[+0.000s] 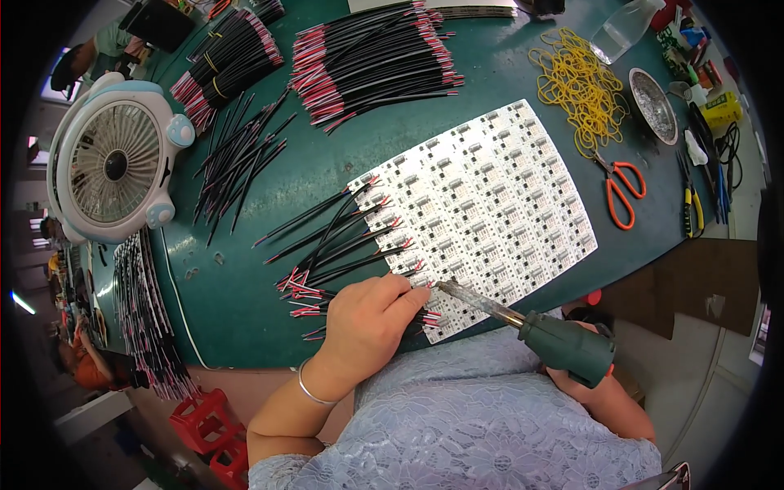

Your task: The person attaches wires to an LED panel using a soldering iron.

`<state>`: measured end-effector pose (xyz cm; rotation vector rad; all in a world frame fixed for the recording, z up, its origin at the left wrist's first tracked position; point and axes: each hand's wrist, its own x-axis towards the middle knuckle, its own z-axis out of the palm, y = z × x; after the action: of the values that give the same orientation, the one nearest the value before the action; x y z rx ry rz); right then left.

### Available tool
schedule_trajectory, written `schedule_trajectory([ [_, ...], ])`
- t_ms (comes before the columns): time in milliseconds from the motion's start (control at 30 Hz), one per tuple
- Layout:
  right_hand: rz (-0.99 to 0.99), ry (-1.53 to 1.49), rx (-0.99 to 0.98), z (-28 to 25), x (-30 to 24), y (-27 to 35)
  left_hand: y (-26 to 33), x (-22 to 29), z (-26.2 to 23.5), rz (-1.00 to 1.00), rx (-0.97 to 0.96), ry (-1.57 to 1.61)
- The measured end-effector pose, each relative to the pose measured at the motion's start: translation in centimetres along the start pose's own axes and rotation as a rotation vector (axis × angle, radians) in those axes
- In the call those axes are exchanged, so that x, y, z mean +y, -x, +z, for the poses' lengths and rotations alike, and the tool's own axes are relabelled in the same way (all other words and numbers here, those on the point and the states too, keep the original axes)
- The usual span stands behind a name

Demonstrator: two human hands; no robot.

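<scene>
- The left hand (367,314) is pressing thin black wires with red and white ends (343,245) against the near edge of a white panel of small circuit boards (490,204), fingers closed over them.
- The right hand (584,380), mostly hidden, is gripping a green-handled soldering iron (531,327), its metal tip touching the panel beside the left fingertips.
- The panel is lying flat on the green tabletop (490,73).
- The wires look light and springy, best pinned near their stripped ends; the panel looks thin, brittle and easily snapped.
</scene>
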<state>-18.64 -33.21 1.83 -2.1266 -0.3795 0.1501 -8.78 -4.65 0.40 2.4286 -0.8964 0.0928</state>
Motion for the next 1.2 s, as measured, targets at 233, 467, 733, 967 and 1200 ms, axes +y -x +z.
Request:
schedule_trajectory([
  [233, 0.029, -0.088, 0.015, -0.1, 0.1, 0.6, -0.2, 0.0, -0.1, -0.023, 0.001, 0.027],
  [467, 0.030, -0.082, 0.034, 0.1, 0.3, 0.5, -0.3, -0.5, 0.0, -0.035, 0.015, 0.101],
  [733, -0.007, 0.008, 0.016, 0.0, 0.0, 0.6, -0.4, -0.5, 0.0, -0.018, 0.003, 0.089],
  [967, 0.240, -0.177, -0.086, -0.2, 1.0, 1.6, -0.2, -0.4, 0.0, -0.005, 0.007, 0.050],
  [1200, 0.363, -1.014, 0.263, 0.7, 0.9, -2.0, -0.2, -0.8, 0.2, 0.030, 0.007, 0.030],
])
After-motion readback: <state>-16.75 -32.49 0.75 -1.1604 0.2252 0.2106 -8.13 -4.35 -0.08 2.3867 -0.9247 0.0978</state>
